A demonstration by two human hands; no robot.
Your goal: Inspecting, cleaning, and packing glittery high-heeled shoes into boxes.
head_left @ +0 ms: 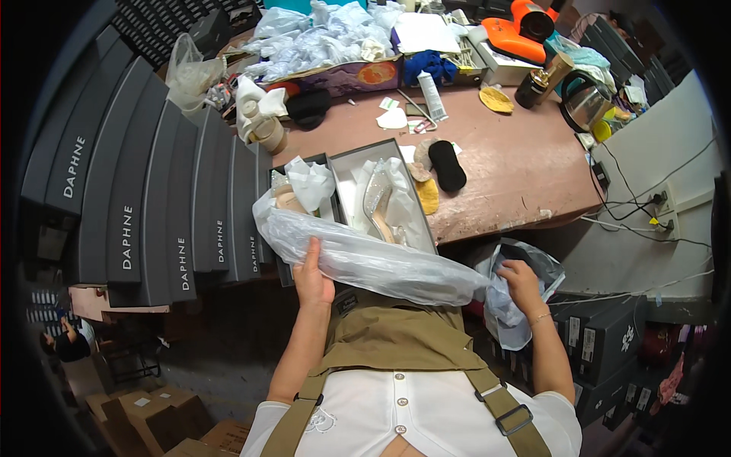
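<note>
My left hand [313,283] is closed on the near edge of a long translucent white plastic bag [381,263], thumb on top. The bag stretches across my front towards the right. My right hand [522,286] has its fingers curled at the bag's gathered right end, over a bag-lined bin [547,263]. Behind the plastic stands an open grey shoe box [428,234] on the table's front edge. In it lies a glittery high-heeled shoe [375,199] on white tissue paper. A second shoe [288,199] shows partly beside it, under crumpled tissue [311,183]; the plastic hides its lower part.
Stacked dark shoe boxes [129,198] rise at my left. On the pink table [518,167] lie a black pad [447,165], yellow sponges [496,99] and a white tube [432,96]. Crumpled plastic fills a carton [335,79] at the back. A kettle [585,103] and cords stand right.
</note>
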